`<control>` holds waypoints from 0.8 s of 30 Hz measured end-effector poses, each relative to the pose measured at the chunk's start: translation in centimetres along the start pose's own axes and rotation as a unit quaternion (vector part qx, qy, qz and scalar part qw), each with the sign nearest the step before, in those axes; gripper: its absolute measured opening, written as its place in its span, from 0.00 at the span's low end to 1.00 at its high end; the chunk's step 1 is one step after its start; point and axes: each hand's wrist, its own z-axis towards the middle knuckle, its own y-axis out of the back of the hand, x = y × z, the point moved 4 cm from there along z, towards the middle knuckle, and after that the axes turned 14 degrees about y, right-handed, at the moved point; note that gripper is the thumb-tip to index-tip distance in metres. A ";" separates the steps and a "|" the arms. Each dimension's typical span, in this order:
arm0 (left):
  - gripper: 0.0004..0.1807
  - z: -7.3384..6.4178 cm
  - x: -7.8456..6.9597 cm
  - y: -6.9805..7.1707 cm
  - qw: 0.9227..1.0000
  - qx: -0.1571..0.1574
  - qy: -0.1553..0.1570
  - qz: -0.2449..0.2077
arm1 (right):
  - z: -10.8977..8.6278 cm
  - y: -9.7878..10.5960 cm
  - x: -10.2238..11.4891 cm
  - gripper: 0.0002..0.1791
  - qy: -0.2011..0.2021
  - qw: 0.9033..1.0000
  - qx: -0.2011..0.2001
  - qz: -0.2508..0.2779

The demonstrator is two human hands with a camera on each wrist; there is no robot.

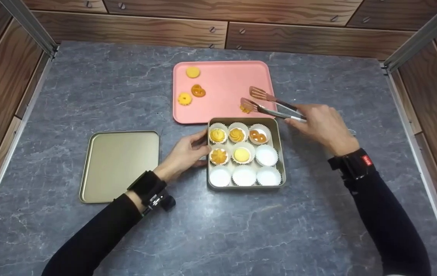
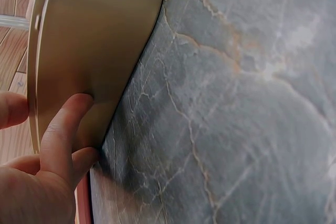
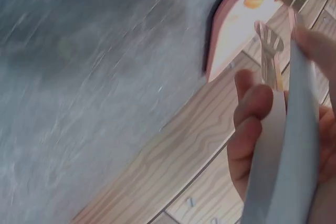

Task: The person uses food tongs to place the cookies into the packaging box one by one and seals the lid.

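My right hand (image 1: 324,124) grips a pair of metal tongs (image 1: 281,112) with slotted tips, spread apart over the pink tray (image 1: 222,94). The lower tip overlaps a small yellow cookie (image 1: 245,109) near the tray's front right. A square gold tin (image 1: 282,153) stands in front, with paper cups inside. Cookies fill the back row and two middle-row cups, among them a pretzel (image 1: 257,136); the other cups (image 1: 244,176) hold none. At the tin's left side, my left hand (image 1: 183,155) holds the wall, thumb at the rim and fingers (image 2: 60,135) against the outside.
A round cookie (image 1: 193,72), a pretzel (image 1: 198,91) and a flower-shaped ring cookie (image 1: 184,99) lie on the tray's left part. The gold lid (image 1: 120,165) lies on the marbled tabletop (image 1: 187,230) left of the tin. Wood-patterned panels (image 1: 318,40) border the table.
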 end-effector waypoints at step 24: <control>0.41 -0.1 0.0 0.0 1.000 0.014 -0.005 -0.015 | -0.2 -1.3 -0.7 0.19 0.026 1.000 -0.004 -0.008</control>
